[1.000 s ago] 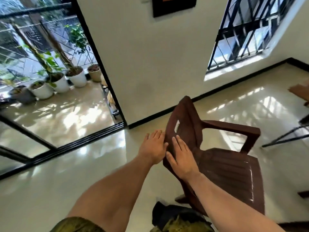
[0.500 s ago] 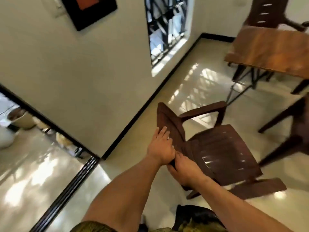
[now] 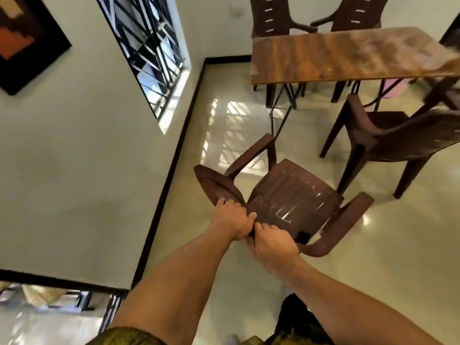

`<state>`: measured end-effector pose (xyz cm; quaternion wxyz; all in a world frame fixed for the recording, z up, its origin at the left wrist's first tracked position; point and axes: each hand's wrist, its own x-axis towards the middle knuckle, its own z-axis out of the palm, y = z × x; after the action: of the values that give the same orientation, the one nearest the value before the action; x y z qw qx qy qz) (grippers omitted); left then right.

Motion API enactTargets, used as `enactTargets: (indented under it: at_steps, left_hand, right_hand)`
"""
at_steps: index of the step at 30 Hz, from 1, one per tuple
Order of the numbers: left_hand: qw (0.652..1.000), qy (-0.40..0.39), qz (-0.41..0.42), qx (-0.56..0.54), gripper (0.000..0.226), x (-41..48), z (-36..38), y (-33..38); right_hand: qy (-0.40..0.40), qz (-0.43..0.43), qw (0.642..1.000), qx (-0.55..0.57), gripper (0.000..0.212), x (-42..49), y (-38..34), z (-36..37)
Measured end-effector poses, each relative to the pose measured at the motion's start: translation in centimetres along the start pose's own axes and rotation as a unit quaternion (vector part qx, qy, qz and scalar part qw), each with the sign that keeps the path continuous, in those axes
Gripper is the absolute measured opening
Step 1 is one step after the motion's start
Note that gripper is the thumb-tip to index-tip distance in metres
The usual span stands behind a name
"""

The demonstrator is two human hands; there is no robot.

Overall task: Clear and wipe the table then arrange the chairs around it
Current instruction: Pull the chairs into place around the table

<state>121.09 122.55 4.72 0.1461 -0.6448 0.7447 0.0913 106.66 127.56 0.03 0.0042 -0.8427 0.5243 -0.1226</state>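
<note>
Largest of all, a glossy cream floor (image 3: pixel 373 257), patched with window light and edged by black skirting along a plain pale wall (image 3: pixel 74 170). At upper right, a wood-grain tabletop (image 3: pixel 348 53) on thin dark metal legs. Beyond its far edge, a pair of brown plastic armchairs (image 3: pixel 268 16) side by side, backs upright. On its near side, a third armchair (image 3: pixel 388 143), blurred, seat turned toward the tabletop. In mid-floor, between the person and the tabletop, the gripped armchair (image 3: pixel 293 195): same brown plastic, tilted, backrest nearest the camera, slatted seat facing up, one armrest toward the wall and the other toward the third armchair, near the tabletop's left corner but apart from it; legs hidden beneath the seat. On the wall, a barred window (image 3: pixel 149 53) and, further left, a dark framed picture (image 3: pixel 22 38) with an orange patch. Smallest, the left hand (image 3: pixel 231 220), curled tight over the top edge of the backrest, and the right hand (image 3: pixel 272 241), touching it on the right, fingers wrapped round the same edge.
</note>
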Motion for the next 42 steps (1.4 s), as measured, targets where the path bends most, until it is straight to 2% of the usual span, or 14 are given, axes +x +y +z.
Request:
enactTargets:
  at_steps: [3, 6, 8, 14, 17, 20, 26, 32, 38, 42]
  left_hand:
    - [1.000, 0.010, -0.006, -0.013, 0.065, 1.2, -0.6, 0.3]
    - [0.999, 0.025, -0.010, -0.028, 0.061, 3.1, -1.2, 1.9]
    - [0.999, 0.029, -0.006, -0.046, 0.060, 4.4, -1.4, 3.5]
    - [0.992, 0.054, 0.019, -0.110, 0.064, 11.0, -3.3, 9.4]
    - [0.991, 0.071, 0.042, -0.100, 0.064, 15.1, -4.9, 11.5]
    - [0.994, 0.051, 0.036, -0.091, 0.060, 20.3, -7.2, 14.3]
    - [0.995, -0.006, 0.019, -0.095, 0.054, 27.9, -10.4, 16.8]
    - [0.994, -0.038, 0.012, -0.102, 0.057, 35.4, -13.1, 18.4]
    - [0.992, 0.026, 0.006, -0.127, 0.061, 42.5, -15.1, 20.1]
    - [0.986, 0.063, 0.064, -0.138, 0.065, 45.8, -16.5, 23.2]
  right_hand:
    - [-0.008, -0.038, 0.999, 0.017, 0.049, 1.6, 2.3, -0.6]
    - [-0.068, -0.073, 0.995, 0.018, 0.062, 2.7, 6.5, -1.5]
    - [-0.081, -0.106, 0.991, 0.007, 0.069, 3.4, 10.2, -2.1]
    - [-0.154, -0.145, 0.977, -0.033, 0.064, 9.9, 23.4, -3.7]
    - [-0.157, -0.125, 0.979, -0.034, 0.064, 13.2, 28.3, -3.8]
    - [-0.167, -0.101, 0.980, -0.045, 0.065, 16.5, 33.2, -4.1]
    - [-0.194, -0.051, 0.979, -0.040, 0.053, 21.2, 38.1, -4.7]
    - [-0.215, -0.011, 0.976, -0.032, 0.055, 26.0, 43.0, -4.9]
    - [-0.205, 0.036, 0.978, 0.015, 0.053, 31.6, 48.0, -5.7]
    - [-0.151, 0.040, 0.986, 0.056, 0.054, 31.9, 53.0, -6.5]
